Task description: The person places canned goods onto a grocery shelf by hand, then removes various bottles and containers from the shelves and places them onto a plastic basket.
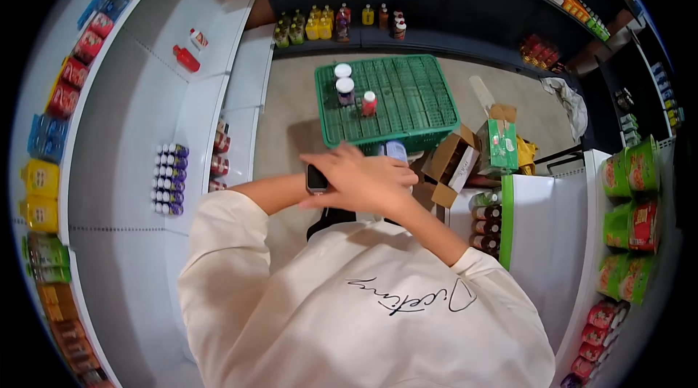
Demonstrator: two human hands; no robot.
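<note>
My right hand lies across my left wrist, its fingers spread beside the black watch. Part of my left hand shows beyond it, with the fingers curled. A pale blue and white item sticks out at these fingers; most of it is hidden. Just ahead is an upturned green crate. On its left part stand a white-capped jar with a dark label, another white-lidded container behind it and a red bottle with a white cap.
Right of the crate are an open cardboard box and a green carton. White shelves with purple-labelled bottles rise at the left. A dark shelf holds drinks at the back. Green packs line the right.
</note>
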